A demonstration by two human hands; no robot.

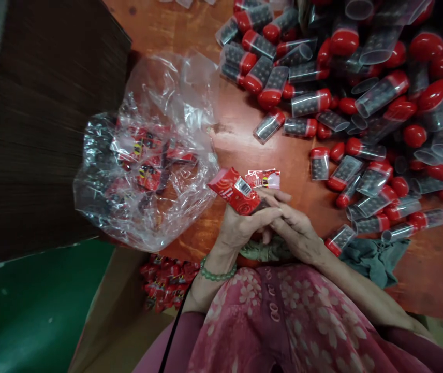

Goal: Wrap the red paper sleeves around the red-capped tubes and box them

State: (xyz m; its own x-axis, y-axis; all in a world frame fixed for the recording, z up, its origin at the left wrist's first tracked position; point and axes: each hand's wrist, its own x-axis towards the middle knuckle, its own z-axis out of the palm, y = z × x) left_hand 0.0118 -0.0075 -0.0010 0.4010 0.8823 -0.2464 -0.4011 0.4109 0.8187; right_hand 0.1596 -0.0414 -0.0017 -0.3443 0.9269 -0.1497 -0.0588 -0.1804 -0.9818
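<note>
My left hand (pixel 240 223) is closed around a small red printed packet (pixel 235 189) with a white barcode label, held tilted above the table. A dark part shows at the packet's lower right end. There my right hand (pixel 297 225) meets the left, its fingers bent around that end and partly hiding it. Just beyond the fingers, another flat red printed piece (pixel 266 178) with a yellow and black figure lies on the table. To the right are many clear tubes with red rounded caps (pixel 268 126), filled with dark beads or balls.
A clear plastic bag (pixel 182 207) holding several red printed packets lies left on the orange-brown table (pixel 237 140). A dark wooden panel (pixel 46 119) rises at far left. Below the table edge, a cardboard box (pixel 116 311) contains red packets. A grey-green cloth (pixel 377 259) lies right.
</note>
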